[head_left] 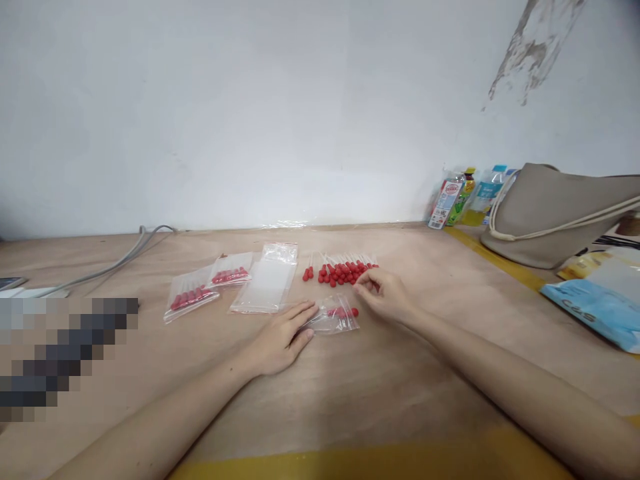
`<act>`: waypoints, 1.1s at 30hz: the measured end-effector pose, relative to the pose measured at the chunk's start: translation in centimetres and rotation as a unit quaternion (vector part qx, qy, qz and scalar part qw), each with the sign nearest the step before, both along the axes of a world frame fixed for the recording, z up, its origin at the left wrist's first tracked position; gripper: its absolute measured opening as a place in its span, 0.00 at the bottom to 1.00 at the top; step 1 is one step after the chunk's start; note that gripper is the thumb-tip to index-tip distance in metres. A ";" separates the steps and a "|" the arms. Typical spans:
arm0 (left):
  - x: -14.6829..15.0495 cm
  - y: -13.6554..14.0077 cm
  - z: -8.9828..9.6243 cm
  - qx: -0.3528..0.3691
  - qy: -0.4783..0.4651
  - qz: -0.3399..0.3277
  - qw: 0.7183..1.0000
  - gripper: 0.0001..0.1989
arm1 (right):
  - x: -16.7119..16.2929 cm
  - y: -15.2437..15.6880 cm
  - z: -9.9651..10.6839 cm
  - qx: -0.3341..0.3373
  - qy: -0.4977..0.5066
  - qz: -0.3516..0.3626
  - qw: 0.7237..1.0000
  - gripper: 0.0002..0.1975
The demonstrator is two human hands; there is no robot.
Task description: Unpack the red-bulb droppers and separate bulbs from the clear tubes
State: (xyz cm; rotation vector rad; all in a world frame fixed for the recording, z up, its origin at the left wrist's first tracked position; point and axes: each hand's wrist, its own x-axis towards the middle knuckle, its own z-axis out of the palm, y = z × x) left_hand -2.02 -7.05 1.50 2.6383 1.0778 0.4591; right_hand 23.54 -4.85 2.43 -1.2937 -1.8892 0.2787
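Two filled bags: a left bag (191,308) and, just far and right of it, a second bag (241,261) are lying on the bench (400,400), each holding a row of red heads; this share is looking done, though whether they are sealed is not showing.
Left hand (280,340): it is resting at the left end of a third bag (325,325), fingers extended, thumb apart.
Third bag: it is lying just near of the pile, a few red heads showing through; it is seeming part-filled.
Right hand (383,293): it is curling at the pile's near right edge, thumb and forefinger nearly meeting; whether they are pinching a stick, I cannot tell.
Remaining: many loose sticks (343,272) are apparently awaiting bags, with flat clear bags (267,283) lying to their left.
Sticks' look: rounded red heads are facing near, thin white stems are pointing far; a few are lying apart, left.
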 end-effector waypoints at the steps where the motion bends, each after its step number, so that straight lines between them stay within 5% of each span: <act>1: 0.0 0.0 0.0 0.002 0.004 0.001 1.000 0.23 | 0.1 -0.5 -0.4 -0.022 0.011 0.021 0.999 0.08; 8: 0.1 -0.1 0.4 0.012 0.025 -0.013 1.000 0.26 | -0.2 -1.8 -0.8 -0.091 -0.051 0.111 0.988 0.11; 13: 0.1 0.0 0.8 -0.022 0.043 -0.006 0.999 0.25 | 0.4 -1.2 -0.9 -0.193 0.017 0.179 0.965 0.11; 20: 0.4 0.1 0.7 -0.015 0.059 -0.012 0.998 0.25 | -0.9 -0.9 -1.5 -0.074 0.014 0.184 0.980 0.12; 27: 0.2 0.1 0.4 0.005 0.058 -0.019 0.998 0.25 | -1.1 -1.3 -0.8 -0.090 -0.067 0.215 0.970 0.12; 33: 0.2 0.0 0.3 0.006 0.047 -0.025 0.999 0.25 | -1.4 -1.7 -1.1 -0.143 0.022 0.238 0.960 0.07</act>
